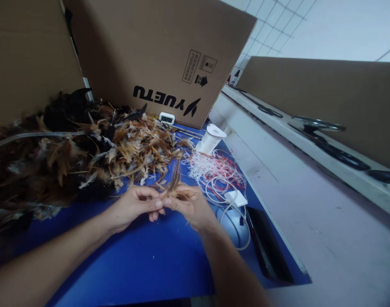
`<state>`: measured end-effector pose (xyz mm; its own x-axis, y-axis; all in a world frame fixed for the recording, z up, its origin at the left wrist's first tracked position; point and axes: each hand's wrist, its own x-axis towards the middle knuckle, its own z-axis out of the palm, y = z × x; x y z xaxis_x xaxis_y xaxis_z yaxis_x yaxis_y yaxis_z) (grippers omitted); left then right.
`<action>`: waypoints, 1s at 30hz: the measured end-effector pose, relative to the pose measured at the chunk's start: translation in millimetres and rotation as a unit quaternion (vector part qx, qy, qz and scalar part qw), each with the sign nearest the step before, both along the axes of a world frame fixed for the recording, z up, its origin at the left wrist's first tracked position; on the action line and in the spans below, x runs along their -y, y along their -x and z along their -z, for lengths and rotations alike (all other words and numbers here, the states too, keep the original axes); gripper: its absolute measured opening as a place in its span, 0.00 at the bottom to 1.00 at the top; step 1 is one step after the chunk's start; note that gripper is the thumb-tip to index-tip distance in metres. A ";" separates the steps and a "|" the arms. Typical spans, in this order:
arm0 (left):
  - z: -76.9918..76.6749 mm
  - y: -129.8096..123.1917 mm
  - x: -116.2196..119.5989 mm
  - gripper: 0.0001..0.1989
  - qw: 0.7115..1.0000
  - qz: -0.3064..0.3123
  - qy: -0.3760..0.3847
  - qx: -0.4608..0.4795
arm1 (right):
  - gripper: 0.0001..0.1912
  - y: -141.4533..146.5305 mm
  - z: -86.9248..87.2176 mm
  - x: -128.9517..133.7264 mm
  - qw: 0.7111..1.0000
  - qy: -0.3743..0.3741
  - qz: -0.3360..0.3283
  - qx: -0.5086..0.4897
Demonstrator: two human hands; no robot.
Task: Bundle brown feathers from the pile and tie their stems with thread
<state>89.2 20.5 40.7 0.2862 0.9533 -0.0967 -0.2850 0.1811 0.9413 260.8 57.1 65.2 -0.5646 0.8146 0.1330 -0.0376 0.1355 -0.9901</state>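
A blue, smooth-topped bench (143, 264) lies before you, walled at the back by one brown cardboard box (143, 51) printed YUETU upside down. Both of your grips are closed on one small feather bunch (174, 177): your left hand (131, 207) pinches its lower end between thumb and finger, and your right hand (193, 207) pinches just beside it, thumbs nearly meeting. The bunch sits above the bench's middle, its long axis close to upright in your view, tips pointing away from you and leaning slightly right; a few brown wisps splay sideways over your right fingers. It is thin, brown and streaky.

Beyond your left hand spreads a feather pile (137, 145), fluffy, tan, rust and black, too many to count. Past your right hand lie a tangle of clear and red strands (210, 170), one white spool (210, 140) tilted over, one white square block (236, 198) and one glossy black slab (268, 247). One small white display (167, 118) stands by the box.
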 end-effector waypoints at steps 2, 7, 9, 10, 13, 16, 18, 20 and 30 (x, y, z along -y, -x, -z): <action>-0.4 -0.1 -0.9 0.08 0.999 -0.029 -0.021 -0.004 | 0.09 1.1 0.7 -0.4 1.000 -0.010 0.005 -0.014; -0.7 1.5 -2.5 0.07 0.993 -0.086 -0.071 -0.050 | 0.11 6.4 2.8 0.8 0.996 0.036 0.044 -0.068; -1.4 1.9 -2.7 0.07 0.987 -0.106 -0.090 -0.082 | 0.12 8.0 2.9 2.1 0.995 0.021 0.070 -0.061; -1.9 2.0 -2.8 0.07 0.983 -0.114 -0.101 -0.098 | 0.11 8.5 2.9 2.6 0.995 0.006 0.079 -0.055; -3.0 2.5 -3.2 0.07 0.972 -0.133 -0.133 -0.140 | 0.09 8.1 3.9 2.1 0.994 -0.037 0.097 -0.036; -1.9 4.9 -4.1 0.06 0.958 -0.169 -0.160 -0.166 | 0.05 4.5 7.2 -2.5 0.992 -0.052 0.110 -0.003; 0.2 7.3 -5.1 0.05 0.946 -0.208 -0.176 -0.175 | 0.05 0.9 10.3 -6.6 0.986 -0.086 0.135 0.056; 2.5 9.6 -6.4 0.05 0.936 -0.247 -0.186 -0.167 | 0.04 -2.0 13.1 -9.4 0.968 -0.139 0.150 0.144; 1.3 11.9 -9.0 0.06 0.937 -0.280 -0.167 -0.124 | 0.03 6.4 23.7 -1.5 0.880 -0.235 0.058 0.408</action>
